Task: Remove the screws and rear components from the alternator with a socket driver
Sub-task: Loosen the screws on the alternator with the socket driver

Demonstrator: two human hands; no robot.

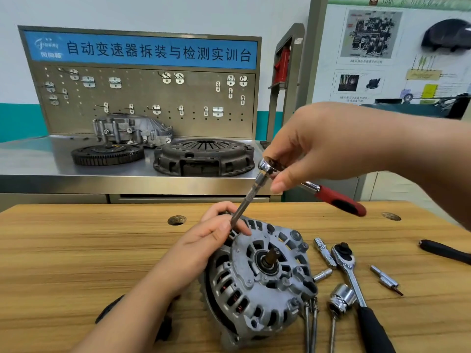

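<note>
The grey ribbed aluminium alternator (260, 273) lay tilted on the wooden worktop (76, 250). The left hand (204, 240) sat at its far rim, fingers pinching the slim steel extension bar (246, 200), likely to keep its tip seated. The right hand (313, 146) curled its fingers round the head of the red-handled chrome ratchet (312, 186), probably to spin it.

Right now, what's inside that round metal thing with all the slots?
Through the alternator's side slots, reddish copper windings show. A shaft sticks out of its centre bearing. The rest is hidden by its own shell and the left hand.
</note>
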